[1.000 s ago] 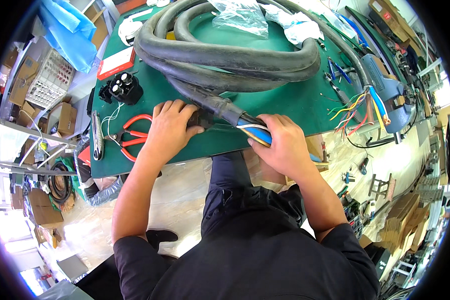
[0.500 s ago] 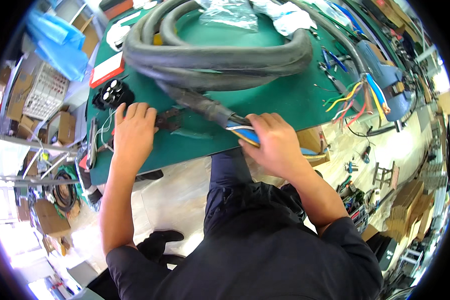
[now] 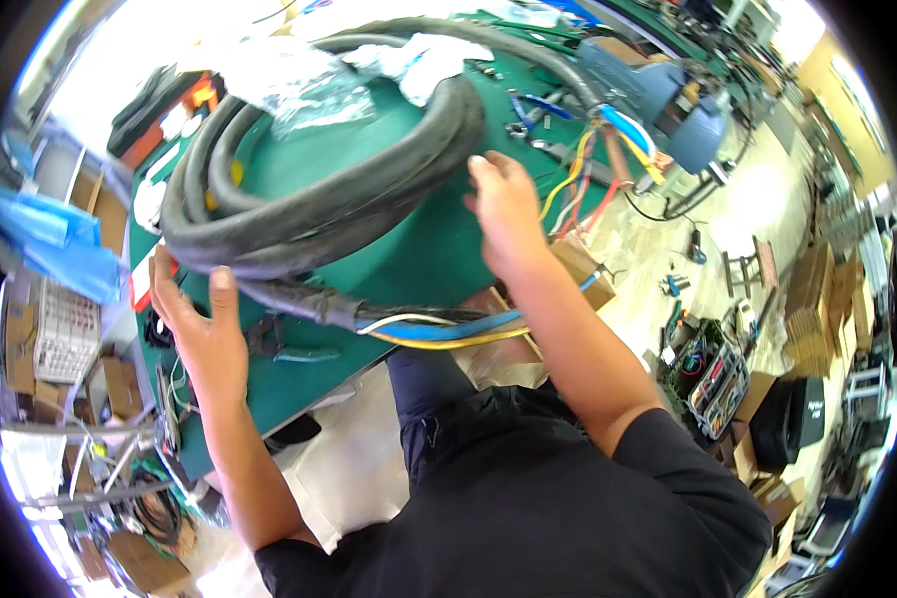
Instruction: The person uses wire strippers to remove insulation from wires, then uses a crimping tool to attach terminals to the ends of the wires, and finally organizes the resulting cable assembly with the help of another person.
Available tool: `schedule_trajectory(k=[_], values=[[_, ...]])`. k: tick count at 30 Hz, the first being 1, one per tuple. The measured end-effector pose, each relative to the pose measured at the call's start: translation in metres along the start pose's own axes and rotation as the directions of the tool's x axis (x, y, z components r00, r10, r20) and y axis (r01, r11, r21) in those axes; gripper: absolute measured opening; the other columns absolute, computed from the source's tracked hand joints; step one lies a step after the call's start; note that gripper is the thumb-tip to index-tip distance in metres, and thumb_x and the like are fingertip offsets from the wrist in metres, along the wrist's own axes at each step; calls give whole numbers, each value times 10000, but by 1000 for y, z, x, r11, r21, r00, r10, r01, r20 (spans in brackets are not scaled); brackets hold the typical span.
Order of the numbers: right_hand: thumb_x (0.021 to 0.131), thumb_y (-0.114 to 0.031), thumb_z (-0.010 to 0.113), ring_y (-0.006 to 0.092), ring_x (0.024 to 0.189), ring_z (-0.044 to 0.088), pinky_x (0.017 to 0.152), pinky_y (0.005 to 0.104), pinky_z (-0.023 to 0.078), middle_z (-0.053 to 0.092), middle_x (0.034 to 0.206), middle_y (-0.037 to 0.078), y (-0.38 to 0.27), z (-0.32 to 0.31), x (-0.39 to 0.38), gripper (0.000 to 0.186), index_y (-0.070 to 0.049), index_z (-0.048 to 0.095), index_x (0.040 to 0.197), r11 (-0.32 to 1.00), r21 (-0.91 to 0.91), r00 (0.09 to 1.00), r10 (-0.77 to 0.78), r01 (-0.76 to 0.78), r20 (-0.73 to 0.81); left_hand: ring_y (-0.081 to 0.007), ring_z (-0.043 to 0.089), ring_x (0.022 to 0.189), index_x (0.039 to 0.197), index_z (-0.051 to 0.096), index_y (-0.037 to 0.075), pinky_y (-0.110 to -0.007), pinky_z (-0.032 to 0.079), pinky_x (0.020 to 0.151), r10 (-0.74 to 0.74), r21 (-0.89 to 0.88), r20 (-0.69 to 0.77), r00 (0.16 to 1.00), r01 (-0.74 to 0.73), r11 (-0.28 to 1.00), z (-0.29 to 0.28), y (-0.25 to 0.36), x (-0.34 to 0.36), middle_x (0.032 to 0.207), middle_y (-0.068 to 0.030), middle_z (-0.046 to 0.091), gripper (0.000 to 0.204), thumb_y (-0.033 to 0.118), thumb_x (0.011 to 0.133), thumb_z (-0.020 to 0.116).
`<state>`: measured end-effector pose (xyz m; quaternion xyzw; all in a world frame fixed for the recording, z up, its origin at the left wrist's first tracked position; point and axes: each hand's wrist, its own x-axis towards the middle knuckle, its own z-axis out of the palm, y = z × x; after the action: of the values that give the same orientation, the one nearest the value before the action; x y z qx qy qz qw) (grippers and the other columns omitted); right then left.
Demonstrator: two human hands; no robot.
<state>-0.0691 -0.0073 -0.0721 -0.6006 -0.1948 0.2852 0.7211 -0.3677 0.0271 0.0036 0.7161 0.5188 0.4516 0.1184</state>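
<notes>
1. We took the green bench mat (image 3: 409,249) as our landmark. On it lay the thick black cable coil (image 3: 349,189), several turns stacked, filling the far-left part of the mat.

2. From the near side of the coil a stripped end (image 3: 299,299) ran toward the mat's near edge, where the blue, white and yellow conductors (image 3: 448,327) fanned out over that edge and toward our body.

3. Our left hand (image 3: 204,334) was open, fingers spread, palm against the left bend of the coil just above the mat's near-left edge — touching, not clamped.

4. Our right hand (image 3: 508,214) hovered over the middle of the mat, right of the coil, fingers loosely together and closed on nothing; whether its fingertips touched the coil we could not tell.

5. We judged the coil heavy and stiff, its rubbery jacket grippy rather than slick — likely to spring open if lifted by one turn.

6. The best hold seemed to be both hands around all the turns at opposite sides, not the thin conductors, which looked soft and easily kinked.

7. A second bundle of coloured wires (image 3: 608,149) lay at the mat's far-right edge, beside a blue-grey housing (image 3: 668,90); crumpled clear plastic (image 3: 299,85) sat on the coil's far side.
</notes>
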Motion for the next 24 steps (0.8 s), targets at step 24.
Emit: schedule_trajectory(k=[24], values=[[964, -291, 533, 362, 1014, 641, 738, 481, 553, 603, 1203, 241, -14, 32, 113, 463, 97, 557, 1215, 941, -156, 947, 313, -300, 67, -329, 558, 1142, 1440, 173, -54, -444, 507, 957, -596, -618, -174, 784, 385, 686, 72, 6, 52, 1361, -242, 395, 773, 66, 813, 608]])
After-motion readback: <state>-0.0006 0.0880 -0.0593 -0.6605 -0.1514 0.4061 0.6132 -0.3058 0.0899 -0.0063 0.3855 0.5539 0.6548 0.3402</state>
